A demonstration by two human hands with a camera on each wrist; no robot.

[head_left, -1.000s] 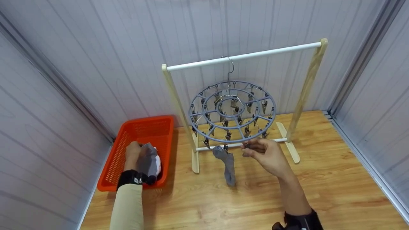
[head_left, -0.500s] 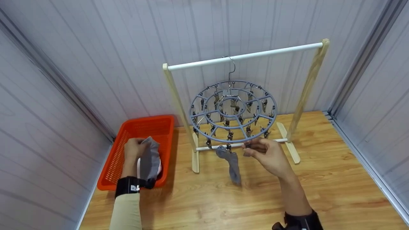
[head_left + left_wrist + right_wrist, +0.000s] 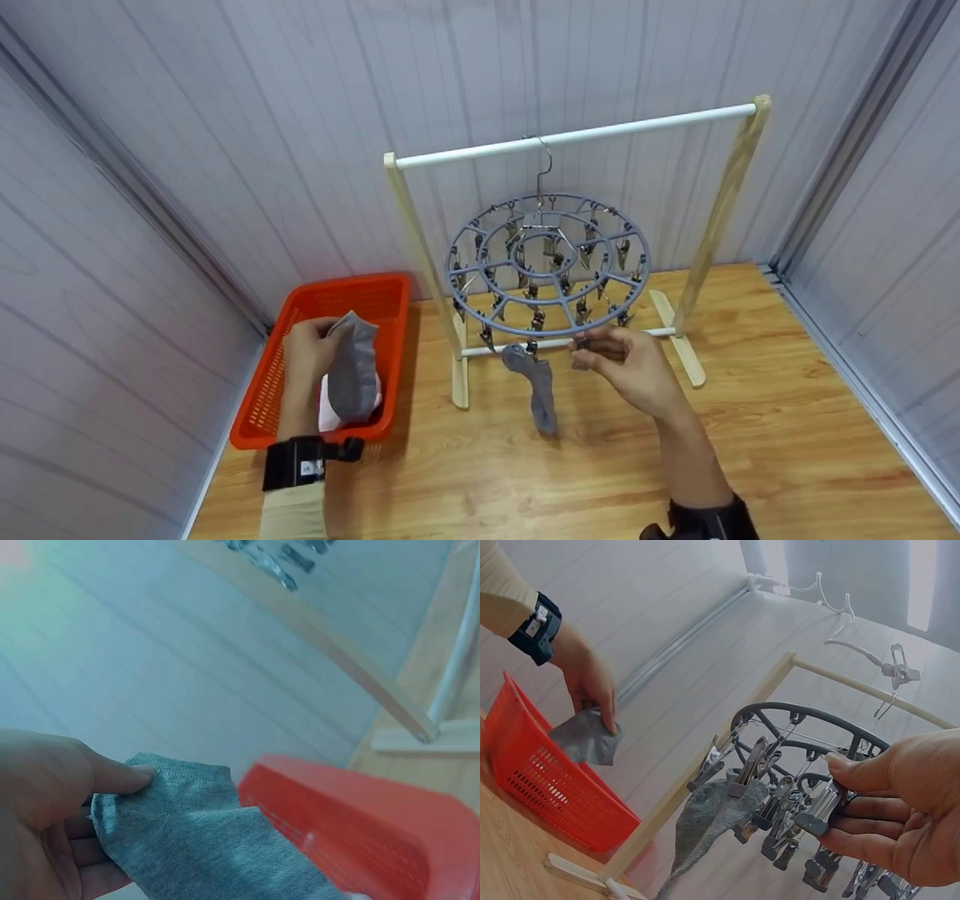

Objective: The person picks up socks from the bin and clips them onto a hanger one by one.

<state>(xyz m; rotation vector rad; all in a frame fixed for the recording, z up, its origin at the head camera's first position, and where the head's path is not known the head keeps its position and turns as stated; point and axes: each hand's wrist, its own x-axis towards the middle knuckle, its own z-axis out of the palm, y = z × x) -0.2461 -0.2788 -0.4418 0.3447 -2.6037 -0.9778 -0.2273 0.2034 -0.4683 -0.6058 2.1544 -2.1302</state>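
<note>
My left hand (image 3: pixel 309 351) pinches a grey sock (image 3: pixel 352 371) by its cuff, above the red basket (image 3: pixel 400 352). In the left wrist view the thumb presses on the sock's ribbed edge (image 3: pixel 187 774). My right hand (image 3: pixel 626 367) holds a metal clip (image 3: pixel 823 804) between thumb and fingers at the front rim of the round grey clip hanger (image 3: pixel 517 330). A second grey sock (image 3: pixel 541 397) hangs from a neighbouring clip, left of the right hand. White cloth (image 3: pixel 330 409) lies in the basket beneath the held sock.
The clip hanger hooks onto the white rod (image 3: pixel 630 127) of a wooden-legged rack (image 3: pixel 720 210). Several other clips dangle all round its rings. Pale panel walls (image 3: pixel 262 112) enclose the wood-look surface (image 3: pixel 787 390) at the back and both sides.
My left hand has lifted the grey sock up out of the basket, so more of the white cloth shows. The right hand stays at its clip; the hanging sock has swung slightly.
</note>
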